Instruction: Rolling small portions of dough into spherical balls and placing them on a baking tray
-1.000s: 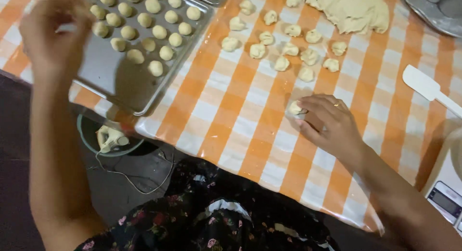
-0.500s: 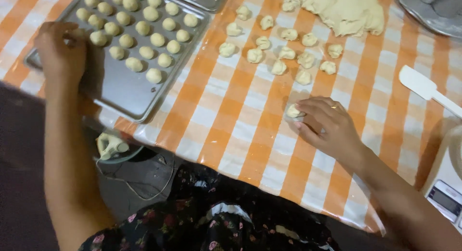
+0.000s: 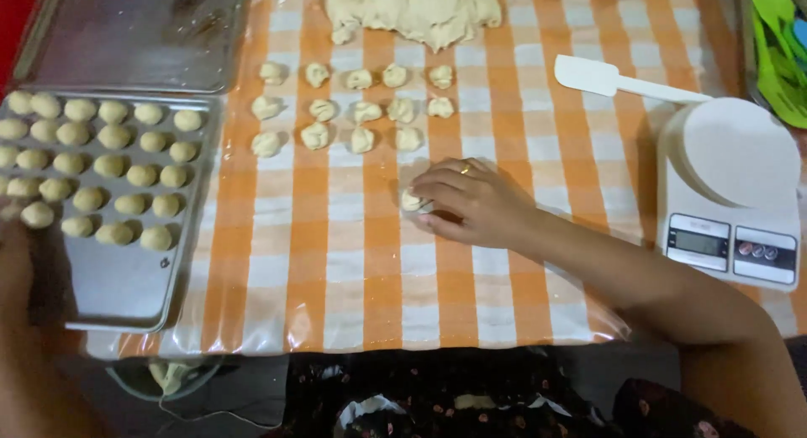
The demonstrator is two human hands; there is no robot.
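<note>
My right hand (image 3: 471,204) rests on the orange-and-white checked tablecloth (image 3: 336,261), its fingers closed around a small piece of dough (image 3: 412,200). Just beyond it lie several rough dough pieces (image 3: 361,110) in loose rows, below a large mass of dough (image 3: 412,9). A metal baking tray (image 3: 118,287) at the left carries several rolled dough balls (image 3: 109,165) in rows. My left hand (image 3: 13,253) is at the tray's left edge, dark and mostly cut off by the frame, so its fingers do not show.
A white spatula (image 3: 622,81) lies above a white kitchen scale (image 3: 731,194) at the right. A second metal tray (image 3: 126,34) sits behind the first. Green plastic items (image 3: 777,51) are at the top right. A bowl (image 3: 168,375) with dough scraps sits below the table edge.
My left hand has come down from above the tray to its left edge. My right hand has stayed on the same dough piece. The view has swung right, bringing in the scale.
</note>
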